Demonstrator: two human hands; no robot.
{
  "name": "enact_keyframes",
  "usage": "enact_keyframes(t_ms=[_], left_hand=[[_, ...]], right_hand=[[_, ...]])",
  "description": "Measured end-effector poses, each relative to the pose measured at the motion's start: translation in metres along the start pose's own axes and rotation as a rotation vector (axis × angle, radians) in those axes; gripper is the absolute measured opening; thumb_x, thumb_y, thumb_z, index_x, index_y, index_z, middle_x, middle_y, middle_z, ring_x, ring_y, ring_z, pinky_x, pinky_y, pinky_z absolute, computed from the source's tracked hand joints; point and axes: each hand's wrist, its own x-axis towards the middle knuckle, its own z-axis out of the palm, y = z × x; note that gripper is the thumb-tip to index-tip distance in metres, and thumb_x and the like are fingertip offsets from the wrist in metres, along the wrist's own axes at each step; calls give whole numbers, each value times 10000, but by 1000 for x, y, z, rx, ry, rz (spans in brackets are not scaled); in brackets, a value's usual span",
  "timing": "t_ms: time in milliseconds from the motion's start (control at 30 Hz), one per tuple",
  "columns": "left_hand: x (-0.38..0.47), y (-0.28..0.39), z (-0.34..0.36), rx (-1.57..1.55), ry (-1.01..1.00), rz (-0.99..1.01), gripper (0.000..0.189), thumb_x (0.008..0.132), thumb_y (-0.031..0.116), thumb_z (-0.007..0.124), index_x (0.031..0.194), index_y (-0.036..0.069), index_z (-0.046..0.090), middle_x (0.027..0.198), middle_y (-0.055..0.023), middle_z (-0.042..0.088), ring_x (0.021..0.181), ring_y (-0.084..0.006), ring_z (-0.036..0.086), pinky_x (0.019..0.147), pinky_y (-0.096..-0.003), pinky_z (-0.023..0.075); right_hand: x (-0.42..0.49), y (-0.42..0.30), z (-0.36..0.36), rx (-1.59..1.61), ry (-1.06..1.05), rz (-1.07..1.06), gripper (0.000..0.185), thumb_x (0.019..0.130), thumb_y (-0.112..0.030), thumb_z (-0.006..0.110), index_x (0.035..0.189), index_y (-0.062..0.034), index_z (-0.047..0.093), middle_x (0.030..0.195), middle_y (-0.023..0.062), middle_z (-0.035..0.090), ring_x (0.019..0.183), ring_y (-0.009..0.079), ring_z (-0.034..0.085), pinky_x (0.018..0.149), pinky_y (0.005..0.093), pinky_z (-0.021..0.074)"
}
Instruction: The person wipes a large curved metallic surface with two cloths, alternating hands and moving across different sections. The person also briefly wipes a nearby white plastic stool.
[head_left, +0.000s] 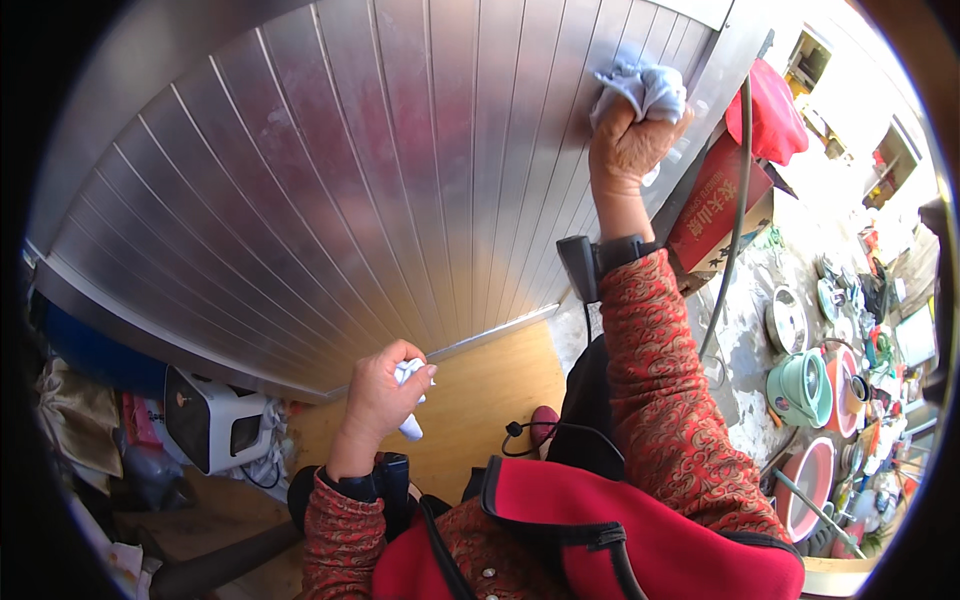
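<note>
A ribbed metal door panel (450, 187) fills the upper part of the view, with whitish smears on its surface. High on its right side, my right hand (637, 146) grips a crumpled pale blue cloth (645, 86) against or very close to the panel; the cloth is partly blurred. Lower down, my left hand (379, 390) is closed around a small white cloth (410, 429), whose end hangs below the fingers. It is held in front of the panel's bottom edge. Dark straps with devices sit on both wrists.
A white and black appliance (217, 420) stands at the lower left. To the right are a red carton (720, 202) bearing writing, a hanging grey hose (739, 210), a green bucket (799, 386), a pink basin (806, 487) and a metal bowl (787, 320). Below lies a wooden floor (480, 382).
</note>
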Motion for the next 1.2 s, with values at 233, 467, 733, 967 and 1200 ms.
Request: enact_keyframes(t_ms=[233, 467, 733, 967, 1200], left_hand=[[1, 5, 1, -24, -54, 2, 120, 823, 102, 711, 839, 33, 615, 644, -65, 661, 573, -143, 650, 536, -280, 487], [0, 6, 3, -11, -55, 20, 122, 826, 96, 714, 835, 35, 608, 642, -63, 658, 566, -137, 644, 523, -278, 481], [-3, 5, 0, 2, -38, 32, 139, 835, 129, 710, 836, 36, 607, 642, -56, 656, 568, -137, 644, 525, -282, 486], [-10, 4, -2, -13, -29, -5, 147, 842, 145, 703, 835, 34, 607, 657, -64, 669, 567, -151, 650, 526, -293, 489], [-16, -6, -6, -13, -8, 23, 164, 850, 183, 694, 833, 40, 615, 671, -89, 678, 571, -183, 661, 543, -321, 500]], right_hand=[[-114, 15, -27, 154, 69, 316, 122, 925, -134, 503, 1000, -41, 530, 976, 103, 514, 810, 198, 530, 710, 324, 458], [-216, 34, -53, -222, 127, 800, 251, 991, -205, 463, 1129, 4, 483, 1078, 167, 558, 1004, 308, 557, 926, 400, 420], [-268, 79, -66, -359, 104, 1372, 466, 973, -388, 450, 1202, 3, 562, 1141, 187, 643, 953, 342, 626, 831, 434, 477], [-268, 93, -79, -279, -102, 1694, 542, 955, -446, 492, 1236, 16, 528, 1150, 173, 633, 963, 308, 635, 806, 400, 500], [-157, -6, -72, 68, -300, 835, 397, 913, -225, 624, 1158, 65, 510, 1073, 204, 641, 970, 318, 637, 887, 378, 475]])
